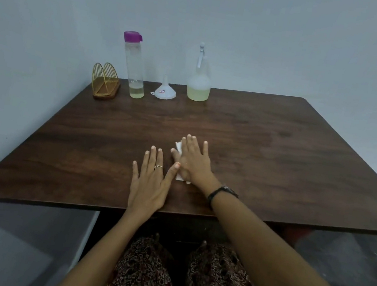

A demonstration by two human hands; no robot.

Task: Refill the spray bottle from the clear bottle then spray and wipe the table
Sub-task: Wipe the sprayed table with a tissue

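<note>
Wiping stage, by the look of it. Landmark: the dark brown wooden table (pixel 279 157). Near the table's front edge, about midway across, the right hand (pixel 193 161) lies flat, fingers straight and spread, pressing a small white folded tissue (pixel 178 146) onto the wood; only the tissue's corners show past the palm. The left hand (pixel 150 183) rests flat just beside it, fingers straight, holding nothing, thumb tip almost meeting the right hand.

Along the table's back edge, well apart from both hands: a frosted spray bottle with a white trigger head (pixel 199 80), pale yellow liquid in its lower part; a small white plastic funnel (pixel 164 91) mouth-down; a tall clear bottle with a purple cap (pixel 134 65), only a little liquid left; a gold wire napkin holder (pixel 105 82), at the back left corner.

Risks, as I judge them:
- Tissue is thin and small; if wet it may tear or ball up under the palm, leaving streaks.
- A long stroke toward the back edge could knock the tall clear bottle, which looks tippy.
- Pressure is only through a flat palm, so the tissue may slip out sideways.
</note>
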